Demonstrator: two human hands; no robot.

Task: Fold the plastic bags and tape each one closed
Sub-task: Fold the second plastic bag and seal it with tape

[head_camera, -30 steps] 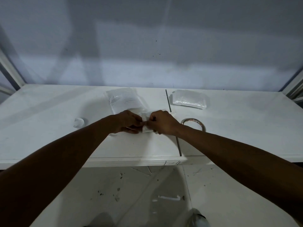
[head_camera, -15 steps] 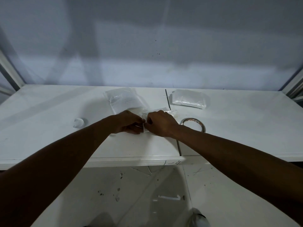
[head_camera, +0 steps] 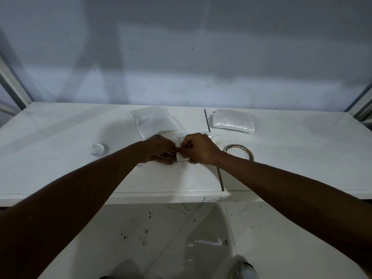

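Note:
My left hand (head_camera: 159,149) and my right hand (head_camera: 198,148) meet at the middle of the white table (head_camera: 60,158), both pinching a small folded plastic bag (head_camera: 181,158) that is mostly hidden between the fingers. A white edge of it shows below my thumbs. A roll of tape (head_camera: 240,151) lies flat just right of my right wrist. A stack of flat plastic bags (head_camera: 153,122) lies behind my hands. A second pile of folded bags (head_camera: 231,120) rests at the back right.
A small crumpled white scrap (head_camera: 98,148) lies on the table to the left. A dark seam (head_camera: 220,178) runs front to back across the tabletop. The wall stands close behind. Below the front edge is a stained white floor.
Both hands have stayed together on the small bag and shifted slightly; the right hand has rolled a little over the bag, and a white edge now shows below the thumbs.

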